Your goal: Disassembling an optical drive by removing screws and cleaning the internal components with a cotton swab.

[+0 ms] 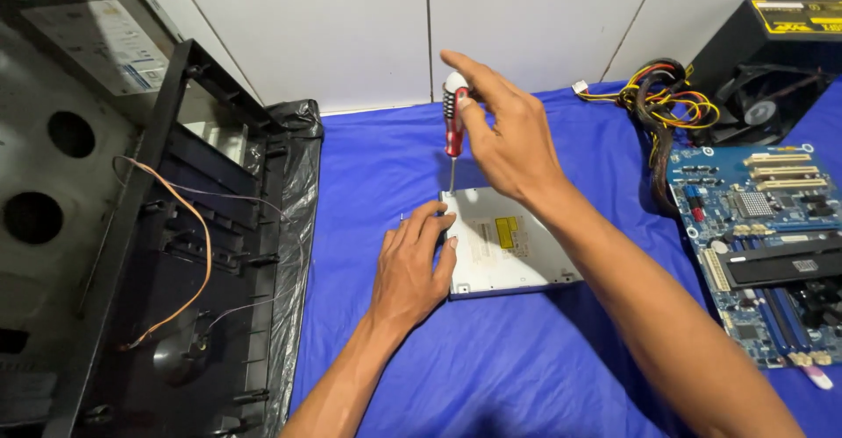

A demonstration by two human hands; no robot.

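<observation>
A flat grey optical drive [513, 247] with a yellow sticker lies on the blue cloth [491, 368]. My left hand [410, 267] rests flat on the drive's left edge, fingers spread, pressing it down. My right hand [502, 131] grips the top of a screwdriver [453, 122] with a red, black and white handle. The screwdriver stands upright, its tip at the drive's far left corner.
An open black computer case [158, 254] with loose orange and grey wires fills the left side. A blue motherboard [765, 245] lies at the right, with a black power supply [772, 61] and its bundle of coloured cables [667, 105] behind it. White tiled wall at the back.
</observation>
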